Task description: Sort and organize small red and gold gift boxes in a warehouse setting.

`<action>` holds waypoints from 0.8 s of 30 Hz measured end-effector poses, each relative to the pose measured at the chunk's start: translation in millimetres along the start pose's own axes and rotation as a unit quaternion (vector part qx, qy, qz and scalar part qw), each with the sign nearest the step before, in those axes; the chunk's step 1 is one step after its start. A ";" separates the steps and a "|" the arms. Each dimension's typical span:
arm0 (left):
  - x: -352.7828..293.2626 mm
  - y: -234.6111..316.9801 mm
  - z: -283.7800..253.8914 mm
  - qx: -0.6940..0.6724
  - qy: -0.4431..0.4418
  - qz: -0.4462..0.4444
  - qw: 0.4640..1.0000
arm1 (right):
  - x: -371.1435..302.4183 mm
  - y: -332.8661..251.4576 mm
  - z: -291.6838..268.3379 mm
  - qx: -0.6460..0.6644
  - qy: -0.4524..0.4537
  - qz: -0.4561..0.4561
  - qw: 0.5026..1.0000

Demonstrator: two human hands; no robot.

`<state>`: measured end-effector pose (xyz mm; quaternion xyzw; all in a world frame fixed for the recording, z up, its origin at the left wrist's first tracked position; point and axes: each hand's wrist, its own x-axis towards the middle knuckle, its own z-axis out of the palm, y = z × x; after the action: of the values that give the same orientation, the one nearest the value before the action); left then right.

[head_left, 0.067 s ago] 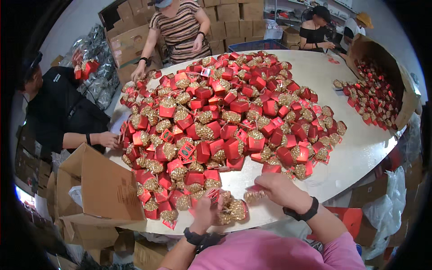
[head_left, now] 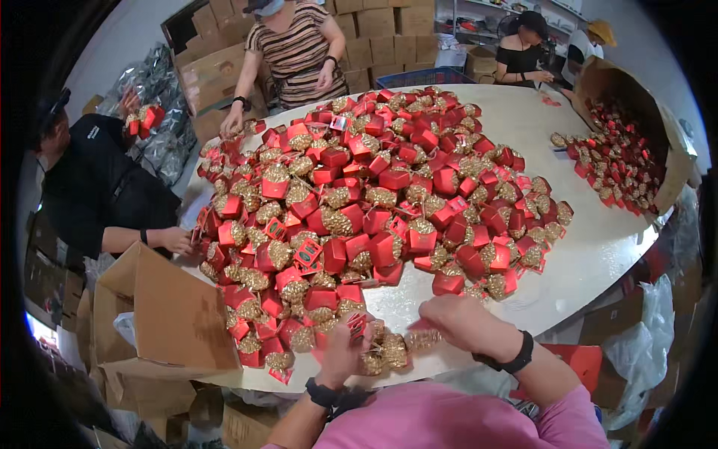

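A big heap of small ornaments (head_left: 389,179), each a red box-like base with a gold textured top, covers the middle of the table. At the near edge, my left hand (head_left: 344,353) is closed on red tags or strings, beside a small cluster of gold-topped ornaments (head_left: 393,350). What exactly its fingers pinch is partly hidden. My right hand (head_left: 467,323), just right of it, is closed on a single red-and-gold ornament (head_left: 423,341), its gold end pointing left toward the cluster. That ornament looks slightly blurred.
An open cardboard box (head_left: 179,314) stands by the table's left edge. A large carton (head_left: 673,142) lies tipped at the right, spilling ornaments onto the white table (head_left: 591,247). A person in black (head_left: 112,172) and one in stripes (head_left: 295,49) reach into the heap; others sit at far right.
My right hand has shifted slightly left with its ornament, which is lower and nearer the cluster. My left hand stays nearly still. The whole view has moved a little.
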<state>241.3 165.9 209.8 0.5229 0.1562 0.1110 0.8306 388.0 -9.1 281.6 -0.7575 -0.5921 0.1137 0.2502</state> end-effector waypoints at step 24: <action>-14.9 -28.5 4.5 0.121 -0.079 -0.087 0.986 | 2.7 11.3 49.8 0.291 0.023 0.074 0.954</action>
<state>229.8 144.7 188.0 0.6115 0.1472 -0.0228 0.7771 374.9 3.7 233.8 -0.6958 -0.4698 0.2820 0.4643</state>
